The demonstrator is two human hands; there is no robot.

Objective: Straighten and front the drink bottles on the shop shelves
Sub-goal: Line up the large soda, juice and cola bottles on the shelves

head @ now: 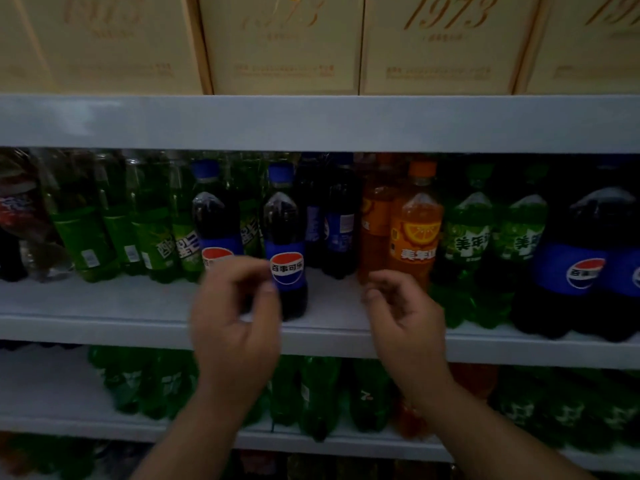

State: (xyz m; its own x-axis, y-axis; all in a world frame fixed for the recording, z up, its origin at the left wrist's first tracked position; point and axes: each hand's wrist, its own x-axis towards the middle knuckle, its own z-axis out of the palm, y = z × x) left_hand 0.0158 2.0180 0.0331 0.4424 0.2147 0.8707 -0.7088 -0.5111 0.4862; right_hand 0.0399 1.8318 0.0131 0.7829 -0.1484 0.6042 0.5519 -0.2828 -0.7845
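Two small cola bottles with blue caps stand on the middle shelf (104, 327): one near the front edge (285, 230), its logo facing out, and one to its left (214, 216). My left hand (235, 317) hovers in front of the left cola bottle with loosely curled fingers, the thumb tip close to the front bottle's label, holding nothing. My right hand (398, 306) hangs with relaxed curled fingers just before the base of an orange soda bottle (415, 223), also holding nothing. Green soda bottles (86, 230) at the left lean sideways.
Green bottles (467, 237) and large cola bottles (585, 258) fill the shelf's right side. Dark cola bottles (339, 223) stand further back. Cream boxes (446, 43) line the top shelf. More green bottles (318, 393) sit on the shelf below.
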